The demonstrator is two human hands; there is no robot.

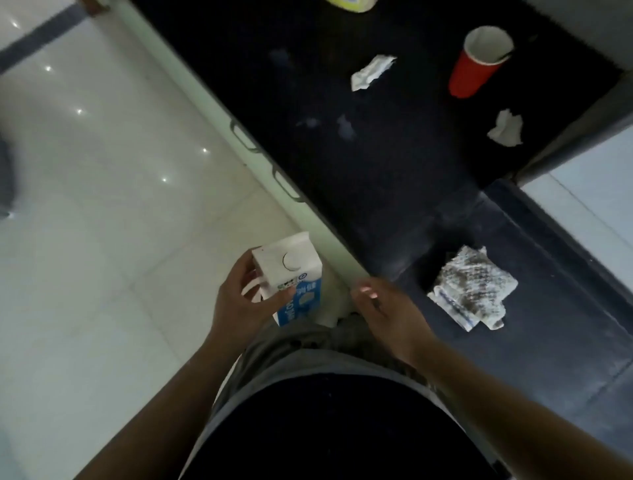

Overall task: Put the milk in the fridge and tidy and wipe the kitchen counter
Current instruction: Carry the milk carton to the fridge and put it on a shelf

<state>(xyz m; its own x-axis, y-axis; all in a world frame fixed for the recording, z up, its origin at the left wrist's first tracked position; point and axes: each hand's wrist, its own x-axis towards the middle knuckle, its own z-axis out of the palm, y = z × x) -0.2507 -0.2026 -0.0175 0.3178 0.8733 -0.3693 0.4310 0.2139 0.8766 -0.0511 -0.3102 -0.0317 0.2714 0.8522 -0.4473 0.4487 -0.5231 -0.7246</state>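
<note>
I have the milk carton (289, 274) in my left hand (245, 301), fingers (284, 295) curled around its upper part just under the white sloped top, thumb on the far side. It hangs upright out over the pale floor (85, 205), off the tabletop (376, 154) and just beside its edge. My right hand (387, 315) is empty, fingers loosely half open, hovering at the edge near my waist.

The step in hand, as I judge it, is carrying the milk to the fridge (which I cannot see from here). To do it well I should keep the carton upright, since I cannot tell whether the round cap is sealed, and perhaps bring my free hand under the base, because a grip this high up could let it swing. That same hand will be wanted for the fridge door.

The rest waits on the dark tabletop: a red paper cup (479, 61) at the far side, a crumpled white scrap (371, 72) to its left, another wad of tissue (506, 129) nearer, and some pale smears between. A folded, dirty-looking cloth (474, 289) lies close by my right hand, probably what I will wipe with. A yellow object (349, 4) shows at the top edge, too cut off to name. Nothing blocks the carton itself; only the cabinet handles (286, 186) below the edge are near its path.
</note>
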